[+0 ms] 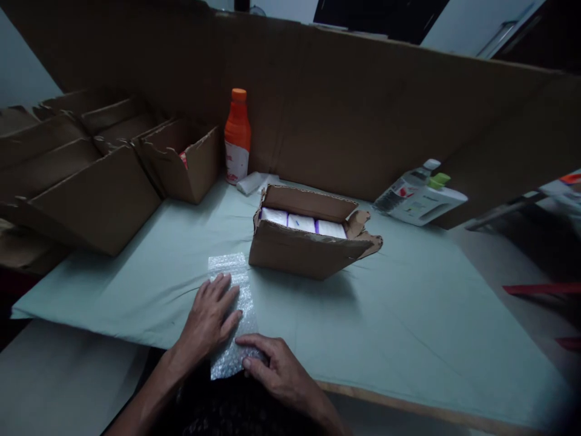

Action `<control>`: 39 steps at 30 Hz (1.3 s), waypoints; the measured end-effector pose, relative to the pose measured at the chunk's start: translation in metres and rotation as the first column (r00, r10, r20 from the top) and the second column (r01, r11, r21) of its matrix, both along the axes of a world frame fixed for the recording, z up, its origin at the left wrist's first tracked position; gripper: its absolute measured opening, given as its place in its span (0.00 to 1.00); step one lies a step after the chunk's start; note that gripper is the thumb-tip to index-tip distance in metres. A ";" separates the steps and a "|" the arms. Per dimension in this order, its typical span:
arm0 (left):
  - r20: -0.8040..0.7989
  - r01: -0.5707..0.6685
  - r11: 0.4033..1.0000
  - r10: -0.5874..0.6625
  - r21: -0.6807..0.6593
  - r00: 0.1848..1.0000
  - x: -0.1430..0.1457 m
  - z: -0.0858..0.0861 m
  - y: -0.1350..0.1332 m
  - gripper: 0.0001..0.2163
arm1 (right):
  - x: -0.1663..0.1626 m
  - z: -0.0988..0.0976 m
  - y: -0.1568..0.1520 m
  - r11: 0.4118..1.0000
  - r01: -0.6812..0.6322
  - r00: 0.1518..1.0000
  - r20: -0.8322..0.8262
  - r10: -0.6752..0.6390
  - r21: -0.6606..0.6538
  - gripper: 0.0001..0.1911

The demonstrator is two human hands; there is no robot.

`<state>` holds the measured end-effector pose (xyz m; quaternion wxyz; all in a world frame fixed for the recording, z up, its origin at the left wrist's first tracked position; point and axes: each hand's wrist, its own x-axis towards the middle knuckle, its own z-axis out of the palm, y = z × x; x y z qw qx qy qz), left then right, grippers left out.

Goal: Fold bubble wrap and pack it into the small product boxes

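A strip of clear bubble wrap [229, 269] lies on the pale green table cover [408, 303] near the front edge. My left hand [209, 318] rests flat on its middle, fingers stretched out. My right hand [276, 369] touches the strip's near end at the table edge, thumb and forefinger on the wrap, fingers partly curled. Just behind the wrap stands an open cardboard box [304, 248] holding three white packs with purple marks [302, 223].
An orange bottle [237, 136] stands at the back by a tall cardboard wall [363, 109]. Several open empty cardboard boxes [100, 175] fill the left. A white jug with a green cap [424, 197] lies at the right. A small white packet [251, 181] lies near the bottle.
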<state>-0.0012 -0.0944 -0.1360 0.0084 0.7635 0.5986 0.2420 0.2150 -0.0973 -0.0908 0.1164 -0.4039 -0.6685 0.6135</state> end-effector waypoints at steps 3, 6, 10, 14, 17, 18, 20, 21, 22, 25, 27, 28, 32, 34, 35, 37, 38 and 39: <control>-0.021 0.004 0.998 -0.006 -0.060 1.000 0.000 -0.006 0.002 0.20 | -0.002 -0.004 -0.002 1.000 0.014 1.000 -0.007 -0.014 -0.011 0.19; -0.007 -0.009 0.998 0.009 -0.059 1.000 -0.001 -0.010 0.003 0.20 | -0.003 -0.006 -0.004 1.000 0.026 0.999 -0.020 -0.025 0.003 0.17; 0.078 -0.027 0.998 0.031 -0.048 0.996 -0.005 -0.007 -0.002 0.17 | -0.002 -0.007 -0.006 0.999 0.045 0.997 -0.064 -0.046 -0.022 0.15; 0.213 0.020 0.999 -0.012 -0.036 0.977 -0.012 0.003 -0.022 0.16 | 0.001 -0.008 -0.004 0.995 0.072 0.991 -0.107 -0.079 -0.072 0.14; 0.253 0.142 0.987 -0.118 -0.079 0.960 -0.017 0.015 -0.044 0.20 | 0.001 -0.008 -0.002 0.992 0.070 0.989 -0.120 -0.083 -0.106 0.16; 0.250 0.191 0.977 -0.161 -0.098 0.955 -0.017 0.019 -0.051 0.22 | 0.001 -0.008 -0.001 0.992 0.068 0.989 -0.121 -0.081 -0.108 0.16; 0.229 0.262 0.957 -0.230 -0.122 0.946 -0.017 0.024 -0.062 0.27 | 0.000 -0.007 0.000 0.992 0.062 0.990 -0.123 -0.075 -0.107 0.18; 0.211 0.277 0.953 -0.247 -0.126 0.946 -0.016 0.026 -0.066 0.29 | -0.001 -0.006 0.001 0.993 0.056 0.990 -0.120 -0.068 -0.107 0.19; 0.193 0.281 0.951 -0.254 -0.128 0.948 -0.015 0.027 -0.068 0.31 | -0.001 -0.005 0.001 0.993 0.046 0.992 -0.113 -0.057 -0.105 0.20; 0.145 0.269 0.952 -0.248 -0.148 0.958 -0.012 0.025 -0.071 0.33 | 0.001 -0.004 0.003 0.996 0.008 0.997 -0.081 -0.014 -0.085 0.24; 0.127 0.262 0.955 -0.245 -0.140 0.961 -0.009 0.021 -0.069 0.30 | 0.004 -0.004 0.004 0.998 -0.024 0.996 -0.084 0.019 -0.061 0.28; 0.123 0.255 0.958 -0.240 -0.128 0.963 -0.007 0.020 -0.069 0.28 | 0.005 -0.005 0.004 0.998 -0.037 0.995 -0.095 0.032 -0.052 0.29; 0.147 0.210 0.975 -0.197 -0.079 0.969 -0.002 0.013 -0.065 0.24 | 0.005 -0.009 0.007 0.992 -0.009 0.992 -0.126 -0.006 -0.122 0.25; 0.194 0.179 0.983 -0.168 -0.042 0.967 -0.001 0.012 -0.064 0.22 | 0.003 -0.010 0.008 0.980 0.015 0.991 -0.130 -0.042 -0.197 0.21; 0.224 0.159 0.987 -0.151 -0.018 0.963 0.000 0.011 -0.063 0.21 | 0.002 -0.010 0.009 0.974 0.020 0.990 -0.135 -0.051 -0.224 0.20; 0.279 0.110 0.994 -0.110 0.017 0.954 0.001 0.012 -0.060 0.17 | -0.001 -0.010 0.011 0.969 0.013 0.988 -0.148 -0.051 -0.246 0.19; 0.300 0.087 0.996 -0.092 0.028 0.949 0.002 0.013 -0.059 0.16 | -0.002 -0.009 0.012 0.968 0.009 0.987 -0.153 -0.049 -0.252 0.18; 0.315 0.067 0.997 -0.075 0.036 0.946 0.003 0.013 -0.058 0.15 | -0.003 -0.009 0.013 0.966 0.007 0.986 -0.157 -0.049 -0.258 0.18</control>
